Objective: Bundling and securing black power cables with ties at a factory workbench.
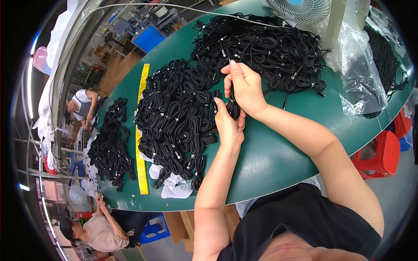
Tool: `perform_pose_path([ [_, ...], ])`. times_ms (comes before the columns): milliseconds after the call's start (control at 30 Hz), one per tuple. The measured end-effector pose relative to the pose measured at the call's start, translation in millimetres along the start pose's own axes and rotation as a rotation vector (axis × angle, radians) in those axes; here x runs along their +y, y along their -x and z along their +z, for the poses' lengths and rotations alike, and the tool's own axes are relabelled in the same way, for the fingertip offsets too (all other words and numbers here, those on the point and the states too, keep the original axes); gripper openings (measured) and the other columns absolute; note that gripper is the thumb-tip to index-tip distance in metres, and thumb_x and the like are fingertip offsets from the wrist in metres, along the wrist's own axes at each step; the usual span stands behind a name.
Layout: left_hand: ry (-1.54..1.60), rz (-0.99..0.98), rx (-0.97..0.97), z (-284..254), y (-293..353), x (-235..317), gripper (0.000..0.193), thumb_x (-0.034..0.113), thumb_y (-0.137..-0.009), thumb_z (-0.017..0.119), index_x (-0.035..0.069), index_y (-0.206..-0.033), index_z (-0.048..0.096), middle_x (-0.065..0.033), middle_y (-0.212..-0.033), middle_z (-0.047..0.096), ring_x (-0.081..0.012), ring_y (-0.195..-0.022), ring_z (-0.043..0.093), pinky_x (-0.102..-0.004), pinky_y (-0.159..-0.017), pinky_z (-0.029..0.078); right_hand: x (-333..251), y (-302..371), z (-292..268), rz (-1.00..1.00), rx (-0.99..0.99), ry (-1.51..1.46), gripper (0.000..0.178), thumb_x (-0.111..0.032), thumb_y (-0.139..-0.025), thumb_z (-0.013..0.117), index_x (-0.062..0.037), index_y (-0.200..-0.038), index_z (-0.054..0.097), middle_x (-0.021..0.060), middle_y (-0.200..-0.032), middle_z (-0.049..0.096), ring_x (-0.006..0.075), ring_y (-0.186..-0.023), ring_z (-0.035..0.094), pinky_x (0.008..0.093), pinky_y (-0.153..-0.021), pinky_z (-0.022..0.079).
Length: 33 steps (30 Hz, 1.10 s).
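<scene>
My left hand [228,125] is closed round a bundled black cable [234,108], with the thumb up along its left side. Just above and to the right, my right hand [246,87] is pinched, thumb against forefinger, on the upper part of the same cable. The exact spot under its fingertips is hidden. Close by on the left lies a big heap of coiled black cables [174,113], several with pale ties and metal plugs. Beyond my right hand spreads another heap of black cables [261,48], longer and looser.
A yellow strip [143,130] divides the green table [278,152] from a further cable heap [111,148]. White cloths [176,185] lie by the near edge. At right are a clear plastic bag [363,87], a fan [300,9] and red stools [379,154]. Two people work at left.
</scene>
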<state>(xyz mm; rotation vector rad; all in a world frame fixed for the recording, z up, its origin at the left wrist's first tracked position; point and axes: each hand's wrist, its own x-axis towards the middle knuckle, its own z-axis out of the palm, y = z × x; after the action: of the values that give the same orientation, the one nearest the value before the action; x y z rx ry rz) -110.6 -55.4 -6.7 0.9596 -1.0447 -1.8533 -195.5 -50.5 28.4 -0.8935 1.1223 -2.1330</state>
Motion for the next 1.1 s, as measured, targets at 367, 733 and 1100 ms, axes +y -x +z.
perform_pose_path([
  [367,0.170,-0.178,-0.041,-8,-16,18,0.055,0.055,-0.090,0.035,0.003,-0.079,0.050,-0.0007,-0.051,0.040,-0.0085,-0.033,0.026,-0.0216,-0.030,0.018,9,-43,-28,0.222,0.065,0.085,0.052,-0.045,-0.094,0.037,0.0036,-0.097,0.057,0.0088,-0.073,0.059,0.0159,-0.062,0.057,0.0282,-0.059,0.048],
  [733,0.729,0.199,-0.004,-68,-33,77,0.022,0.019,-0.085,0.051,0.001,-0.097,0.054,-0.0142,-0.090,0.062,-0.0188,-0.063,0.052,-0.0279,-0.057,0.043,49,-59,-15,-0.892,-0.303,1.484,0.032,-0.019,-0.075,0.062,-0.0065,-0.104,0.057,0.0082,-0.102,0.058,0.0265,-0.102,0.049,0.0432,-0.088,0.035],
  [1100,0.401,0.135,0.129,-73,-43,64,0.031,0.020,-0.082,0.059,0.000,-0.105,0.056,-0.0120,-0.093,0.061,-0.0194,-0.072,0.057,-0.0307,-0.061,0.046,28,-69,2,-0.641,-0.380,1.408,0.015,-0.018,-0.080,0.056,-0.0065,-0.080,0.065,0.0110,-0.081,0.061,0.0286,-0.084,0.057,0.0401,-0.074,0.044],
])
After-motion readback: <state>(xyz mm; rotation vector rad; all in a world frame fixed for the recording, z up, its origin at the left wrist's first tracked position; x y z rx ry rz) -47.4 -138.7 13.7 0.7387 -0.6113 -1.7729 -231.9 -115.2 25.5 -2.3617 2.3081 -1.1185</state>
